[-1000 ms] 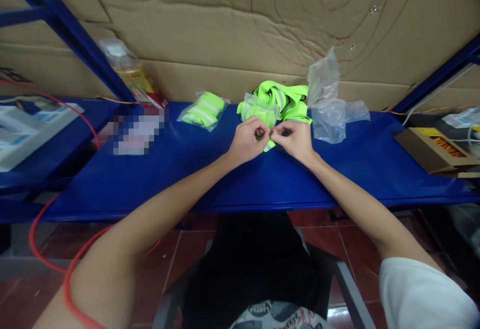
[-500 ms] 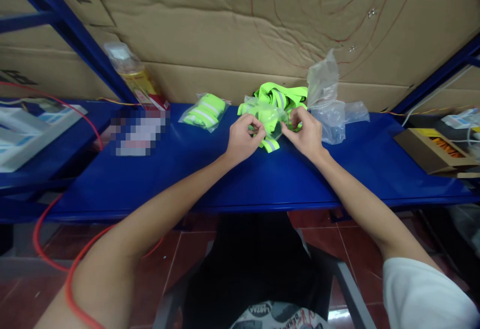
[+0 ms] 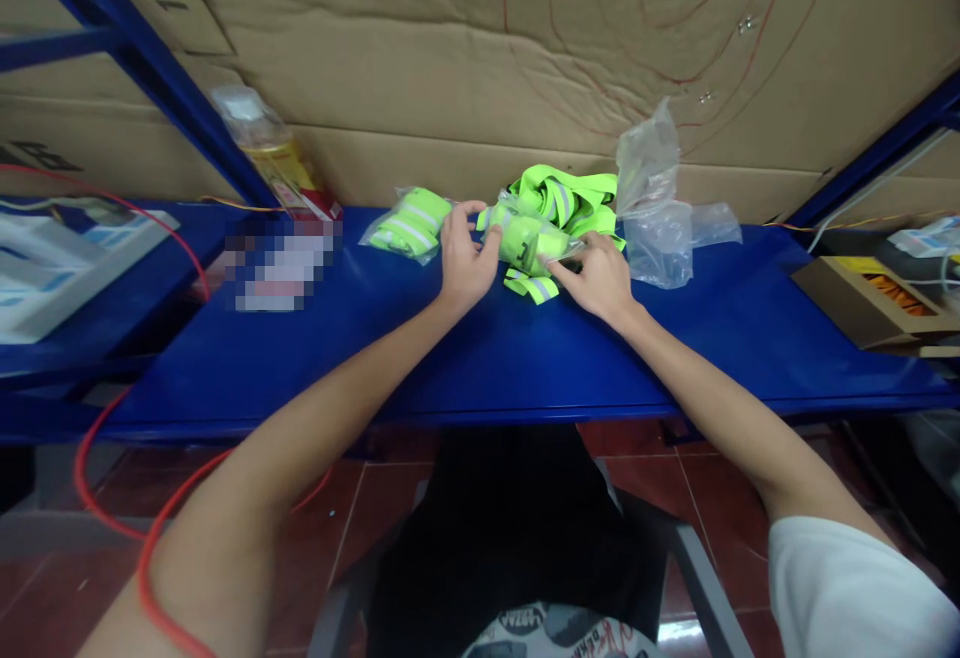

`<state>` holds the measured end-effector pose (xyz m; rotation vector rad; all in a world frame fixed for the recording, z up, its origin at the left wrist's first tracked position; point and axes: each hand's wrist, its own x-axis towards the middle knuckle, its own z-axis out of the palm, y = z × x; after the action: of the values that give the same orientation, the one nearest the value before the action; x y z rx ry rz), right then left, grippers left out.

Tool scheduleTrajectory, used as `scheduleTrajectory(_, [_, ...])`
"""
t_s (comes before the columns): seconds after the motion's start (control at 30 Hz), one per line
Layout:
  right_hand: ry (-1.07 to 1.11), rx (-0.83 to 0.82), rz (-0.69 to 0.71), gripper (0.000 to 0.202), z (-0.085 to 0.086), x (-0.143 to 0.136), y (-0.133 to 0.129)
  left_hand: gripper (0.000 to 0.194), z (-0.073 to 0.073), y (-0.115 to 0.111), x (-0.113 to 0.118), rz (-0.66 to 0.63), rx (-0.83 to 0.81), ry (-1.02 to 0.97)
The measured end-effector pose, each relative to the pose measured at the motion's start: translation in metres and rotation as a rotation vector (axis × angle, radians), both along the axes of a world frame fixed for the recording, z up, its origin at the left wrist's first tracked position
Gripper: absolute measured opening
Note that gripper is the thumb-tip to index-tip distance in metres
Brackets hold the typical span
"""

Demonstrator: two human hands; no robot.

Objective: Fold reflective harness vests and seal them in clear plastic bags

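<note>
Lime-green fabric, wrapped in clear film, makes up the packet (image 3: 523, 235) between this person's hands in the head view, the only view to go by. From where I stand, it sits near the back of the blue table (image 3: 337, 338), just in front of a loose heap of green strap (image 3: 562, 193) with a pale band along it. A strap end (image 3: 536, 288) pokes out on the near side of the packet.

The left hand (image 3: 469, 263) is half open at the packet's left end, thumb and forefinger parted; whether it grips the film, I cannot tell. The right hand (image 3: 598, 275) is curled nearly closed, thumb against fingers, with hold of the packet's right end.

I'd judge the packet light, soft and squashy, with nothing brittle about it. The film looks slick and thin, so it could slide over the fabric or tear if plucked by a corner. Better to take it across the body at both ends, pressing through to the folded fabric.

To the left, near the left hand, lies a second bagged bundle (image 3: 410, 225). Right of the heap, clear plastic wrapping (image 3: 660, 238) is crumpled, partly propped against the cardboard (image 3: 420, 68).
</note>
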<state>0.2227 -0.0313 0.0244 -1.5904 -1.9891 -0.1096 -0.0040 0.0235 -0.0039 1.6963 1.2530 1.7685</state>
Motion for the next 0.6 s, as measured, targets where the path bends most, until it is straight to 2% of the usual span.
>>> scheduleTrajectory(0.1, [0.014,-0.012,0.065,0.049,-0.006,0.001,0.004,0.044,-0.005,0.019,-0.009,-0.033,-0.236,-0.088])
scheduleTrajectory(0.2, [0.12,0.007,0.108,0.037,-0.01,0.003,0.008,0.046,-0.003,0.023,-0.016,-0.125,-0.338,-0.175])
scheduleTrajectory(0.3, [0.295,0.071,0.125,0.045,-0.012,0.008,0.015,0.041,0.006,0.015,-0.018,-0.3,-0.311,-0.239])
scheduleTrajectory(0.4, [0.456,0.106,0.169,0.054,-0.007,0.014,0.021,0.046,0.02,0.005,-0.018,-0.417,-0.231,-0.297])
scheduleTrajectory(0.47, [0.544,0.126,0.213,0.057,0.001,0.02,0.023,0.048,0.03,0.004,-0.02,-0.417,-0.175,-0.31])
scheduleTrajectory(0.6, [0.777,0.132,0.3,0.06,0.022,0.026,0.018,0.046,0.046,0.015,-0.036,-0.301,-0.12,-0.325])
